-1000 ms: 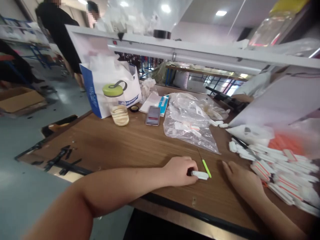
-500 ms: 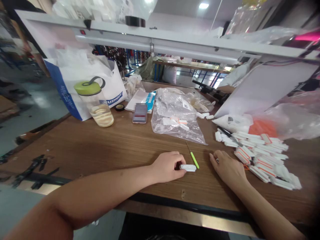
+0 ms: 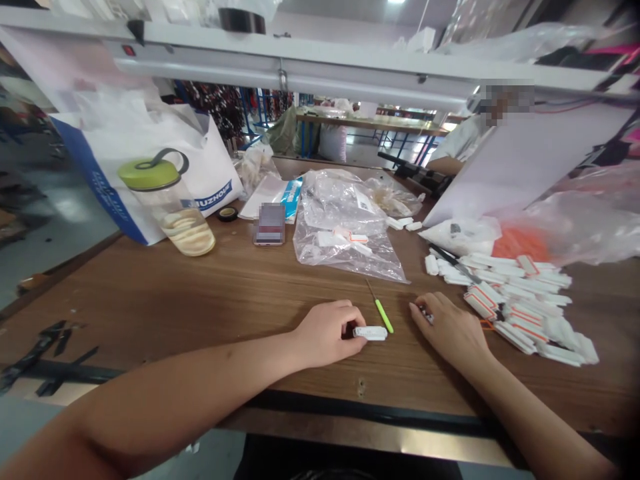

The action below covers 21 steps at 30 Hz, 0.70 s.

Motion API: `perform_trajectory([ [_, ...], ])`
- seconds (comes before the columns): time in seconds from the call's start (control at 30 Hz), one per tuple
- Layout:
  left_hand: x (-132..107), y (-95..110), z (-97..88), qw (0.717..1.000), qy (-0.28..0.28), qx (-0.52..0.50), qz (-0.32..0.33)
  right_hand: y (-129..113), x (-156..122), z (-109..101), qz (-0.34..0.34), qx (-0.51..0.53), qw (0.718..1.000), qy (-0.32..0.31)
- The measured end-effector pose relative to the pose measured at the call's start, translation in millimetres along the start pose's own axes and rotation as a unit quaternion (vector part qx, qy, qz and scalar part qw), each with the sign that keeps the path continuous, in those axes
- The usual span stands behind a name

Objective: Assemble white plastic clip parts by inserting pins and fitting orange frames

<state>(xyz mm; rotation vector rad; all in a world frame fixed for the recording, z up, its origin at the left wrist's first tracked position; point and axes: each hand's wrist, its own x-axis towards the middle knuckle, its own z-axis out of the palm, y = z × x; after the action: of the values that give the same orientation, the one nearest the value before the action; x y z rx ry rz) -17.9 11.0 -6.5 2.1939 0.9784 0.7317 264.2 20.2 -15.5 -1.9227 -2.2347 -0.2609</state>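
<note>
Left hand (image 3: 324, 335) pinching a white plastic tag (image 3: 370, 333) just beside a green-handled pick (image 3: 383, 317), a slip liable to knock it; right hand (image 3: 447, 327) curled, any grip unclear.

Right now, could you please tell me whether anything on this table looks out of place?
Black scraps lie scattered at the left end of the table, looking like stray offcuts away from the other items.
</note>
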Motion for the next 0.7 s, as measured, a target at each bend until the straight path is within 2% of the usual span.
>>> perform_trajectory([
  [0.2,-0.4,2.2,-3.0,1.000,-0.008,0.003,-0.002,5.2,-0.4,-0.6,-0.024,0.038,0.999,0.024],
  [0.37,-0.6,4.6,-4.8,1.000,-0.018,-0.002,-0.005,8.2,0.6,-4.3,-0.018,0.138,0.990,0.025],
  [0.57,-1.1,2.9,-4.6,0.999,-0.027,0.016,-0.008,16.3,3.3,-11.1,0.064,0.327,0.942,0.037],
  [0.63,-0.6,2.5,-4.5,0.999,-0.029,0.019,-0.011,25.0,4.2,-15.3,0.104,0.352,0.929,0.037],
  [0.7,-0.3,2.3,-4.2,0.999,-0.032,0.019,-0.011,34.9,4.6,-19.9,0.129,0.339,0.932,0.018],
])
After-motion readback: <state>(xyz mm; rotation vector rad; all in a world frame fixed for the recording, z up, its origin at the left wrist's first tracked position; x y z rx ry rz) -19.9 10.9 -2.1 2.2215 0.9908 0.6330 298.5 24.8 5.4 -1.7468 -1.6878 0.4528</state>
